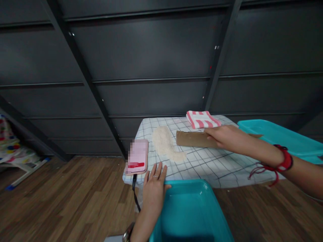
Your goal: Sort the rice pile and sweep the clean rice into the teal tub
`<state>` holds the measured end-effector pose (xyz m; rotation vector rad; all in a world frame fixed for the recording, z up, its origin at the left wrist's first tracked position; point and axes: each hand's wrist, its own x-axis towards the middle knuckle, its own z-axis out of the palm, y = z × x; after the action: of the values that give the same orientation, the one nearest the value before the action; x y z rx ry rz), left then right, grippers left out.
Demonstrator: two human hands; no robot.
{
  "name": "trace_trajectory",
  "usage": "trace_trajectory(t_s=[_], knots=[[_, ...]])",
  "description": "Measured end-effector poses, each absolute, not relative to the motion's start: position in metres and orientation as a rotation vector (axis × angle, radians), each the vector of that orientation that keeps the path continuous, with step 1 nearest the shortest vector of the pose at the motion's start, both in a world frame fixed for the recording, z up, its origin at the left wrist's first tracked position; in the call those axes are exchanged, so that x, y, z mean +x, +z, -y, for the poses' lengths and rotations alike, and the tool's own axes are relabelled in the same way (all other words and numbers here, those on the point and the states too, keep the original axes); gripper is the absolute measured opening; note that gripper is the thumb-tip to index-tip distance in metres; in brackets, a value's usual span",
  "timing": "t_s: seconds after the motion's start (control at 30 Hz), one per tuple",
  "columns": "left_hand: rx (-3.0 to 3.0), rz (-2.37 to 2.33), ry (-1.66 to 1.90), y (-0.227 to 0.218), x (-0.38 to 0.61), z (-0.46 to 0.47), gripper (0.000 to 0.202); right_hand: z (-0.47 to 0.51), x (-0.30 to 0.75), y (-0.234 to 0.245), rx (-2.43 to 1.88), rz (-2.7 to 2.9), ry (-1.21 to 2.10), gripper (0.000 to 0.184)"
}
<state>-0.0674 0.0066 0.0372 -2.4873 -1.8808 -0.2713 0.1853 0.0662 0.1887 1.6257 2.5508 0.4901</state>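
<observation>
My right hand (223,136) grips a strip of brown cardboard (190,139), held on its long edge over the checked tablecloth (209,168). Left of the cardboard's end lies a spread pile of fine white grains like rice (163,141), with a tail curving toward the front. My left hand (154,186) rests palm down at the table's front edge, fingers extended on the cloth. Its thumb lies at the rim corner of a teal tray (186,183) below the table edge.
A phone (138,156) with a black cable (135,193) lies at the table's left edge. Behind the cardboard sits a folded pink-and-white towel (203,119). A second teal tray (280,137) stands at the right. Dark metal panels (151,47) rise behind.
</observation>
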Motion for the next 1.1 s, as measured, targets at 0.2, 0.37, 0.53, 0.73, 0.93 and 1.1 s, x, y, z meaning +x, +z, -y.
trace_trajectory(t_s=[0.2, 0.37, 0.53, 0.73, 0.93, 1.1], knots=[[-2.486, 1.914, -0.232, 0.039, -0.067, -0.005, 0.053, -0.057, 0.183, 0.185, 1.528, -2.564, 0.392, 0.012], [-2.456, 1.884, -0.225, 0.036, -0.067, -0.005, 0.052, -0.046, 0.182, 0.189, 1.523, -2.604, 0.318, 0.01], [-2.442, 1.807, -0.294, 0.034, -0.068, -0.006, 0.049, -0.043, 0.185, 0.191, 1.568, -2.503, 0.505, 0.017], [-2.448, 1.819, -0.287, 0.033, -0.068, -0.007, 0.05, -0.032, 0.18, 0.191, 1.543, -2.511, 0.349, 0.015], [-2.467, 1.82, -0.294, 0.033, -0.069, -0.007, 0.051, -0.017, 0.176, 0.189, 1.536, -2.524, 0.2, 0.013], [-2.46, 1.823, -0.273, 0.035, -0.069, -0.007, 0.05, -0.007, 0.177, 0.187, 1.473, -2.644, 0.175, 0.016]])
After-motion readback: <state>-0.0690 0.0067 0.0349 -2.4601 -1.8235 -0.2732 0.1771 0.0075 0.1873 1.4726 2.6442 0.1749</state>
